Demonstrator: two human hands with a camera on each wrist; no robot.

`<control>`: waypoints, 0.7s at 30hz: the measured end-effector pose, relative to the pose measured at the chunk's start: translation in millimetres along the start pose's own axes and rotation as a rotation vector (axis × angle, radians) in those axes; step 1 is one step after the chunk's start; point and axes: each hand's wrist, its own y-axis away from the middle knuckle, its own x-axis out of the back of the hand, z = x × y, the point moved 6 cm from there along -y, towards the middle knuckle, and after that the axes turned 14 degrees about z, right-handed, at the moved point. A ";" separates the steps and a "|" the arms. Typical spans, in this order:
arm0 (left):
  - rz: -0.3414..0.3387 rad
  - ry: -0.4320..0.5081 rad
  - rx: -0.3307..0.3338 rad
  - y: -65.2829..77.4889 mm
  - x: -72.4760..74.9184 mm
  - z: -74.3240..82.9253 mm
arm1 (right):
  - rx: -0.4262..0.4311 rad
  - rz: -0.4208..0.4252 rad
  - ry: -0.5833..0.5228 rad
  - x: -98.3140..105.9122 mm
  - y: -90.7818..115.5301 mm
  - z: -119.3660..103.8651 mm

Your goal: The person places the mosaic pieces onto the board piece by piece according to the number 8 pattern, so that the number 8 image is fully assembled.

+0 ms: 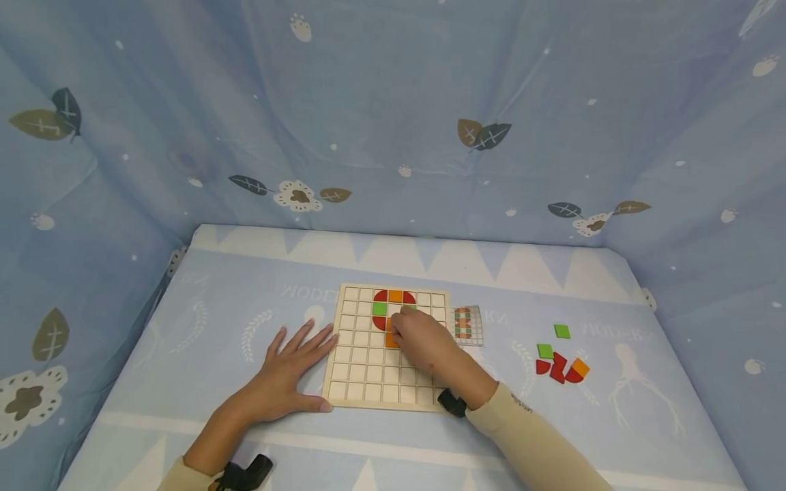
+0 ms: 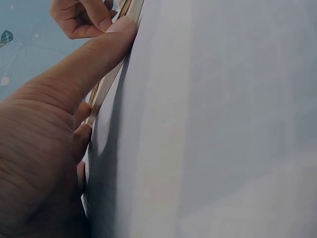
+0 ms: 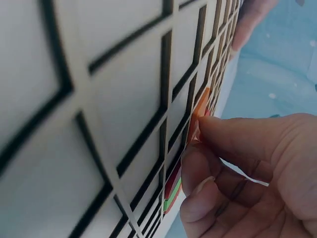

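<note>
A wooden grid board (image 1: 356, 374) lies on the table with red, orange and green tiles in its upper middle squares. My left hand (image 1: 285, 378) rests beside it, fingers spread and fingertips at its left edge, the thumb at the lower left corner. Over the tiles, my right hand (image 1: 425, 341) pinches an orange tile (image 3: 199, 110) between thumb and fingers, low over the grid. Just below those fingers sits an orange square tile (image 1: 391, 340). A red quarter-round tile (image 1: 379, 322) and a green square tile (image 1: 379, 309) lie left of it. The right hand hides part of the pattern.
A small pattern card (image 1: 469, 326) lies at the board's right edge, partly under it. Farther right are loose tiles: two green squares (image 1: 561, 331), several red pieces (image 1: 557, 368) and an orange one (image 1: 580, 368). Blue patterned curtains (image 1: 393, 136) enclose the table's back and sides.
</note>
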 end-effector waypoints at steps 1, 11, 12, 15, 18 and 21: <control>0.001 0.001 -0.002 -0.1 0.2 -0.1 | -0.004 0.006 -0.011 0.9 1.7 0.2; -0.021 -0.006 0.012 -0.8 -2.0 -3.5 | -0.163 0.110 -0.130 36.1 41.3 37.9; -0.024 -0.007 0.015 -0.8 -2.1 -3.8 | -0.189 0.130 -0.126 42.1 46.7 45.5; -0.026 -0.011 0.009 -1.0 -2.5 -3.7 | -0.268 0.172 -0.100 60.6 65.6 71.4; -0.025 -0.011 0.001 -0.6 -2.0 -3.4 | -0.326 0.205 -0.057 80.9 84.8 96.0; -0.021 -0.002 -0.003 0.4 -0.8 -2.1 | -0.369 0.223 -0.036 100.7 103.6 118.2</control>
